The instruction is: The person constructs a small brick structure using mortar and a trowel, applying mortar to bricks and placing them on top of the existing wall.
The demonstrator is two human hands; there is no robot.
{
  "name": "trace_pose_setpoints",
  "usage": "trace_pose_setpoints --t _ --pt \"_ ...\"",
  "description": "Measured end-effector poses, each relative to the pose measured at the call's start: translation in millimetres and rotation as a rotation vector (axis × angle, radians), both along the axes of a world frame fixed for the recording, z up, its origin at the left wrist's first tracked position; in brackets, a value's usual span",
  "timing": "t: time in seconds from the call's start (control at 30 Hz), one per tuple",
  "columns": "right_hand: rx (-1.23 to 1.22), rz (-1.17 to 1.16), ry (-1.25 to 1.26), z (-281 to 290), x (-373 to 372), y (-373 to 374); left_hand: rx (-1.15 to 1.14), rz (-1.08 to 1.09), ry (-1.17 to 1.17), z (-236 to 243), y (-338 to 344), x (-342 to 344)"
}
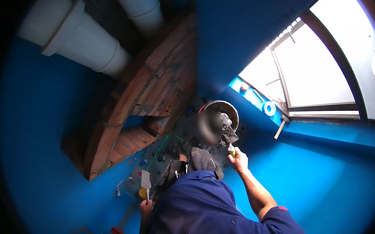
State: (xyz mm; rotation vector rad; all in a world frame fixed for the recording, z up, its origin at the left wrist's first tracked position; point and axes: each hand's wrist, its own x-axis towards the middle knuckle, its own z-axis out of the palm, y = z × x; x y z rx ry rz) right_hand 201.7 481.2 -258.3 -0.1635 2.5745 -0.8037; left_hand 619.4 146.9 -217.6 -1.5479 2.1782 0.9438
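My left hand is closed around the handle of a flat trowel, whose pale grey blade points away from me. In my right hand is the yellowish handle of a second trowel. Its mortar-covered blade reaches to the near rim of a round bucket. Grey wet mortar lies inside the bucket, heaped toward the right. A blurred patch hides the bucket's left part. Where the blade ends and the mortar begins is hard to make out.
A red brick wall with an opening rises at left, thick white pipes behind it. At right, a hammer and a tape roll rest on the window sill. A yellow round thing lies beside the left trowel. Green laser lines cross the littered floor.
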Motion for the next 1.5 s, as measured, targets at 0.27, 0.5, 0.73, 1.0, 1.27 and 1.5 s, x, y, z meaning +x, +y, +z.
trace_pose_setpoints --t 0.27,0.5,0.73,1.0,1.27,1.5 --pt "0.098 -0.074 0.052 -12.1 2.9 -0.5 0.031 0.025 -0.025 23.0 -12.5 -19.1" --pt "-0.005 -0.212 0.027 -3.9 3.1 0.0 0.021 0.054 -0.072 23.0 -15.2 -28.9" --pt "-0.264 -0.270 -0.071 -14.3 -3.1 9.7 0.022 0.027 -0.002 8.3 -9.9 -27.2" --pt "-0.382 -0.320 -0.025 -6.5 -10.6 10.7 0.052 0.033 0.131 2.0 -7.9 -24.5" --pt "-0.652 -0.381 -0.219 -12.9 -11.8 17.3 0.101 0.099 0.045 -24.8 -1.2 0.4" --pt "-0.898 -0.444 -0.248 130.9 -38.5 -65.7 0.167 0.131 0.069 -67.9 3.1 42.6"
